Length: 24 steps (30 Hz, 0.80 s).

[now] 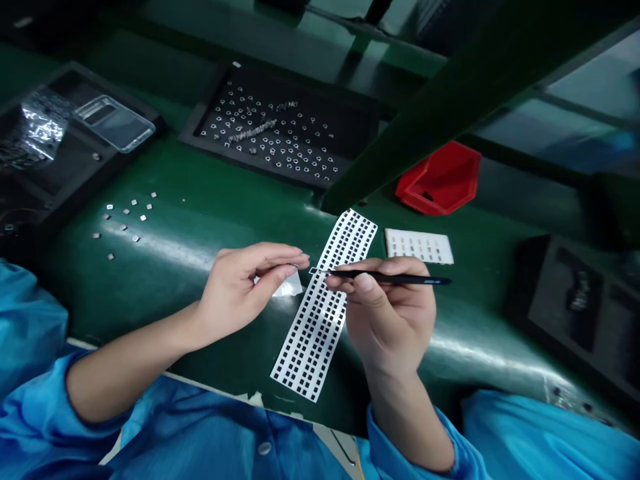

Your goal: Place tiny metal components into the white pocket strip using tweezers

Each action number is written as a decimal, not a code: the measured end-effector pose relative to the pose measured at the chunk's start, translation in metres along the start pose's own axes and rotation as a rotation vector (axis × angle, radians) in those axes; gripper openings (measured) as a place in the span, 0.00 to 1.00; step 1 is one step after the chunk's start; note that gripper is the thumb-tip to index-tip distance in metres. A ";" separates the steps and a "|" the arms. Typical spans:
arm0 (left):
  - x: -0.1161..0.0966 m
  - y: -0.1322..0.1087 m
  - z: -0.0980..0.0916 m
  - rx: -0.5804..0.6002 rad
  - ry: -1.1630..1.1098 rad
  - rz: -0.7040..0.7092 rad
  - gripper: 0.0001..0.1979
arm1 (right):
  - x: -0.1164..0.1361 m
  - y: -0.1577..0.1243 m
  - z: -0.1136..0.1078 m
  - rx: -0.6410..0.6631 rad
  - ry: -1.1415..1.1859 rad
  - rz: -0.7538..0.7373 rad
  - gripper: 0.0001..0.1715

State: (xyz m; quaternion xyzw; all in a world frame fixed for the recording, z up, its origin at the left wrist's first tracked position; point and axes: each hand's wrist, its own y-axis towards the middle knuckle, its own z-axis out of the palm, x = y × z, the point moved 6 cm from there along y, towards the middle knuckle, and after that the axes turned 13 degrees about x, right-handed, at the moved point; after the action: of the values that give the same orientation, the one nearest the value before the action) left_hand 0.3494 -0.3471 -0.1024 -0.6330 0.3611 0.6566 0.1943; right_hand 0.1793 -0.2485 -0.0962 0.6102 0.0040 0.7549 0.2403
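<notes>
My right hand [390,313] grips black tweezers [395,277] that point left; a tiny black square piece [313,271] sits at their tip. My left hand [250,283] pinches a small metal part [295,267] between thumb and forefinger, right beside the tweezer tip. A long white sheet [320,313] covered with rows of small black squares lies on the green table under both hands. A scrap of white paper [289,287] lies beneath my left fingers.
A black tray [280,133] with several small metal parts stands at the back. Loose metal parts [125,220] lie at the left. A red bin [440,179], a small white sheet [419,245], a clear case [115,121] and dark trays [580,300] surround the area.
</notes>
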 end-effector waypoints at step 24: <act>0.055 0.012 0.007 0.064 -0.509 -0.463 0.15 | -0.024 0.004 -0.007 -0.019 -0.040 0.055 0.14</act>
State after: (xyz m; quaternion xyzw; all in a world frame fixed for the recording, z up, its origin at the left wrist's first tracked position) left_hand 0.3295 -0.3609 -0.1538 -0.5078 0.1685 0.7202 0.4416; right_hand 0.1746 -0.2587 -0.1185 0.6228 -0.0250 0.7489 0.2251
